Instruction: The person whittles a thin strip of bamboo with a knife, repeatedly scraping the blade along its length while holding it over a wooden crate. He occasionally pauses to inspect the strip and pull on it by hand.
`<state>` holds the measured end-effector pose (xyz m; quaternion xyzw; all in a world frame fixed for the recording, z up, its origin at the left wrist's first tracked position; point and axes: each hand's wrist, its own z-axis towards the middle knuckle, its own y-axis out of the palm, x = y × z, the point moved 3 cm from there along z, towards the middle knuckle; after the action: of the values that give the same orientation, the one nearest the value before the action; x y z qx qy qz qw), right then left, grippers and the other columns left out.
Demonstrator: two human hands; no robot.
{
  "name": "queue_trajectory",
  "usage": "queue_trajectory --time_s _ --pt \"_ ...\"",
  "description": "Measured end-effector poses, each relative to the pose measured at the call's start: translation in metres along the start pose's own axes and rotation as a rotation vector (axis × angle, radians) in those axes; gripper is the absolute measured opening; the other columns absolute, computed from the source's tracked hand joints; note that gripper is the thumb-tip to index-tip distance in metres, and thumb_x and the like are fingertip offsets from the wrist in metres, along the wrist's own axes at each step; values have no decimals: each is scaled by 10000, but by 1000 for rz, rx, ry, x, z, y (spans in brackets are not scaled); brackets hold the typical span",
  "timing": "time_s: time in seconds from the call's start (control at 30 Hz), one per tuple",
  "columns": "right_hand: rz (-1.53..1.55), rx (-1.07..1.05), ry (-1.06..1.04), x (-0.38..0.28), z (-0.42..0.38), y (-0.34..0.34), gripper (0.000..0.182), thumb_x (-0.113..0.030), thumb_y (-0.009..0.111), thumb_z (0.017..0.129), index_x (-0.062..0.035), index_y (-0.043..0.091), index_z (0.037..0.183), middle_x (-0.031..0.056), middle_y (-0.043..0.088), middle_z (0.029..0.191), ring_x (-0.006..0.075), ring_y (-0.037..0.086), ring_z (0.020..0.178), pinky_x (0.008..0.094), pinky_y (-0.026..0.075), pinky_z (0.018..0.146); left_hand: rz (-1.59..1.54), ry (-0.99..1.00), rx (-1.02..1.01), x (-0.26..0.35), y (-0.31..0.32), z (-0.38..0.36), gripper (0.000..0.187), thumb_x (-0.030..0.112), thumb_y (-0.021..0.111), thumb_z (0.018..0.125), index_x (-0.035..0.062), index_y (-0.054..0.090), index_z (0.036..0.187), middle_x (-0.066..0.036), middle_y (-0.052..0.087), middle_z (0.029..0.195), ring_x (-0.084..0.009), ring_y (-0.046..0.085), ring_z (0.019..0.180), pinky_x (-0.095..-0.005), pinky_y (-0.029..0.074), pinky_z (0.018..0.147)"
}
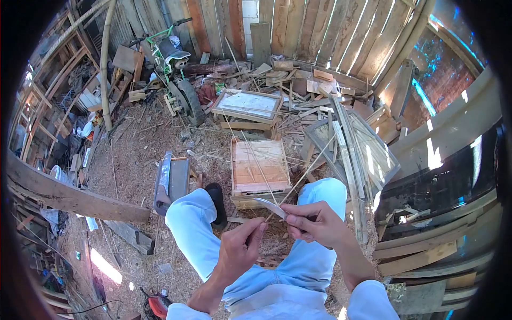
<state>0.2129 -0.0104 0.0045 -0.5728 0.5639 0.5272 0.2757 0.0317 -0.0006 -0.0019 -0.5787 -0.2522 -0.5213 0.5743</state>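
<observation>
My right hand (314, 224) is closed around a knife (271, 207), its pale curved blade pointing left. A thin light strip (308, 172), like split cane or bamboo, runs up and away from the blade. More thin strips (257, 164) spread forward from the same place. My left hand (240, 248) pinches the near end of a strip just below the blade, thumb against forefinger. Both hands are above my lap, close together. Beyond them stands a wooden box (260, 160) of pale boards between my knees.
A handsaw (163, 184) rests on a low dark stool (180, 178) at left. A framed panel (248, 103) and scrap wood (298, 80) lie ahead. Long boards (349, 154) lean at right. A small motorbike (173, 64) stands at the back left; a beam (74, 189) crosses the left side.
</observation>
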Motion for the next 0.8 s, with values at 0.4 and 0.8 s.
queue_trajectory --time_s 0.4,0.8 --pt "-108 232 -74 -9 7 -25 322 -147 532 944 -48 558 1249 -44 492 636 18 394 535 190 306 447 66 12 -7 -7 -1 1 104 55 592 877 -14 621 949 -127 628 721 -185 572 564 -289 427 506" --pt "2 166 -42 -8 3 -30 264 -131 550 934 -35 594 1175 -5 518 648 38 402 505 194 291 420 31 34 -38 -9 1 2 107 34 599 864 -16 618 956 -147 641 744 -236 600 552 -300 443 491"
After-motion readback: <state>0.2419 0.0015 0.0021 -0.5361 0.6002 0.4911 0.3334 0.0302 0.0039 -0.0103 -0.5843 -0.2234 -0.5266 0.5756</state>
